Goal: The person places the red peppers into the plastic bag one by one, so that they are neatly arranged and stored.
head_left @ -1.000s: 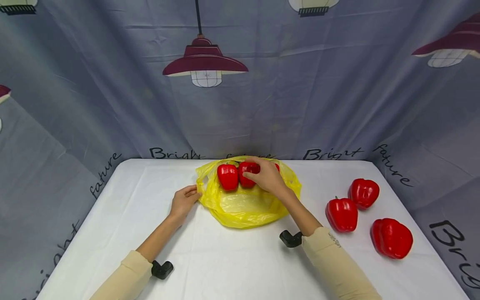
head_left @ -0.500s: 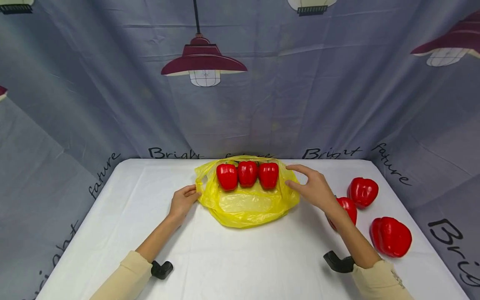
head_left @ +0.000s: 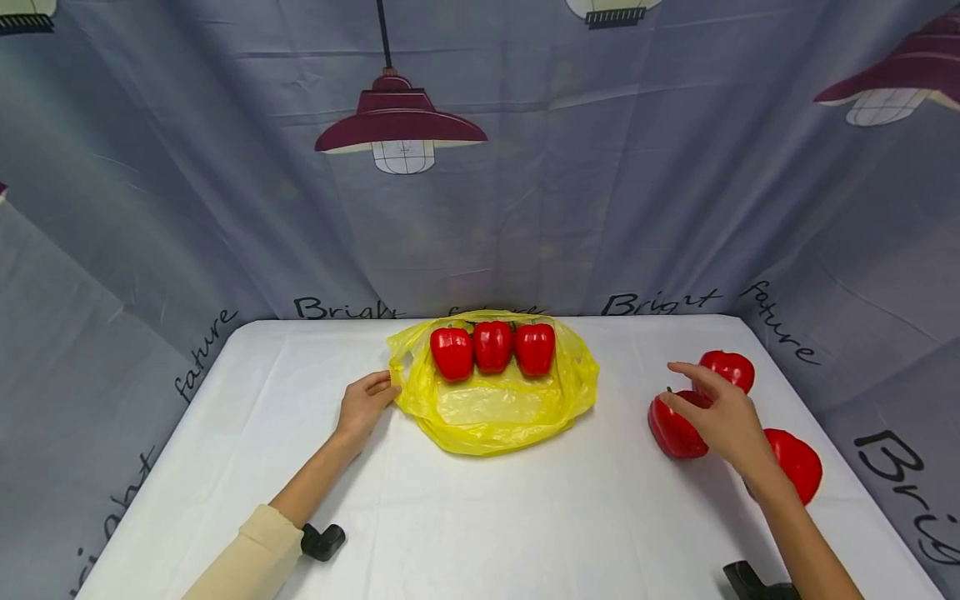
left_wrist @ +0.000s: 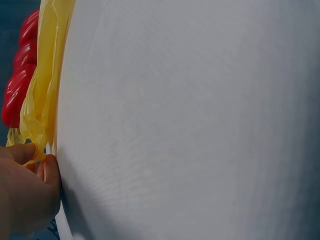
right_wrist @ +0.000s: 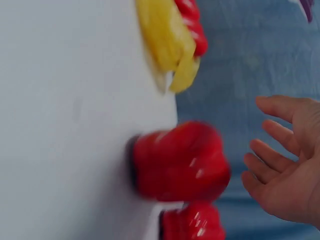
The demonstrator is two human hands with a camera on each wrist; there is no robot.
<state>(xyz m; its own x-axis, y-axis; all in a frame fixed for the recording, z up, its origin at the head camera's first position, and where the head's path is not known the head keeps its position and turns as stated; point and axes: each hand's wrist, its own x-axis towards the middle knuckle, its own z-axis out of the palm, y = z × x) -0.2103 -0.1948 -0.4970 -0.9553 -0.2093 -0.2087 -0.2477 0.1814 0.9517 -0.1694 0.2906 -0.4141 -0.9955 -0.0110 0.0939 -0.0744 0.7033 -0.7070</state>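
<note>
A yellow plastic bag (head_left: 491, 412) lies spread on the table, with three red bell peppers side by side in it, the middle one (head_left: 492, 347) between two others. My left hand (head_left: 363, 408) pinches the bag's left edge between thumb and fingers, as the left wrist view also shows at the bag (left_wrist: 47, 85). My right hand (head_left: 723, 417) hovers over the loose peppers at the right, fingers spread and holding nothing. Nearest to it is a red bell pepper (head_left: 675, 429); in the right wrist view that hand (right_wrist: 290, 155) is apart from the pepper (right_wrist: 180, 162).
Two more red bell peppers, one behind (head_left: 731, 369) and one in front (head_left: 798, 467), lie partly hidden by the right hand and forearm. They rest on a white-covered table (head_left: 510, 525). A grey-blue curtain (head_left: 510, 208) printed with lamps hangs behind the table's back edge.
My right hand has let go of a pepper in the bag, moved out to the right and come over the loose peppers. The left hand stays at the bag's edge.
</note>
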